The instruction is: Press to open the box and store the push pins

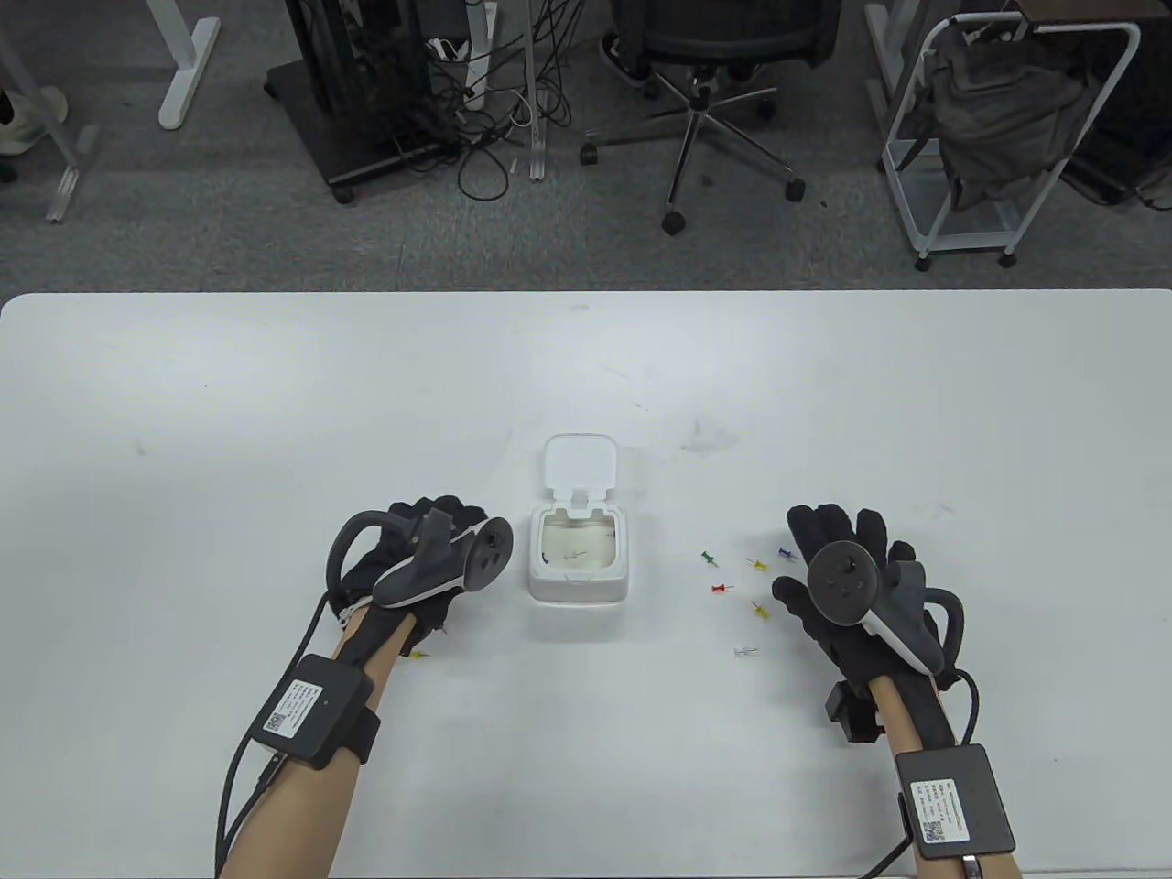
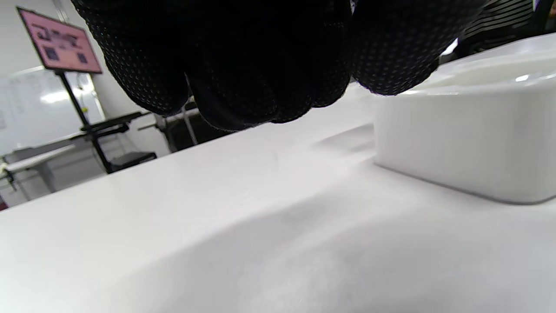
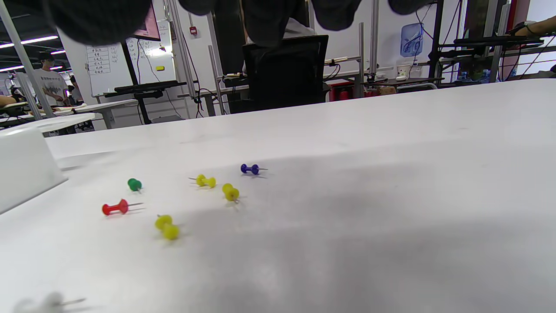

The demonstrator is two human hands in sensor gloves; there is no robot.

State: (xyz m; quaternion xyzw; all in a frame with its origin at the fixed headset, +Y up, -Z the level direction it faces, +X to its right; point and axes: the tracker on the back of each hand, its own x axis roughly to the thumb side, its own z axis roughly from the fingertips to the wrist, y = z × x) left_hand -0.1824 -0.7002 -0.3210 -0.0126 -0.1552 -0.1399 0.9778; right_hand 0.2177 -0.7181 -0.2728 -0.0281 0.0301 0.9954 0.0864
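Observation:
The white box (image 1: pixel 580 560) stands mid-table with its lid (image 1: pixel 579 462) flipped up and back; a couple of pins lie inside. My left hand (image 1: pixel 439 517) rests just left of the box (image 2: pixel 469 143), its fingers (image 2: pixel 243 87) loosely curled with nothing seen in them. Several loose push pins lie right of the box: green (image 1: pixel 707 556), red (image 1: pixel 721 589), yellow (image 1: pixel 759 608), purple (image 1: pixel 785 553) and clear (image 1: pixel 745 652). My right hand (image 1: pixel 838 536) lies flat with spread fingers, just right of them. The right wrist view shows the red pin (image 3: pixel 115 208), green pin (image 3: pixel 134 184) and blue pin (image 3: pixel 249 168).
One yellow pin (image 1: pixel 417 656) lies by my left wrist. The table's (image 1: pixel 229 412) far edge runs across the view's middle. Beyond it stand an office chair (image 1: pixel 705 82) and a white rack (image 1: pixel 998 128) on the floor.

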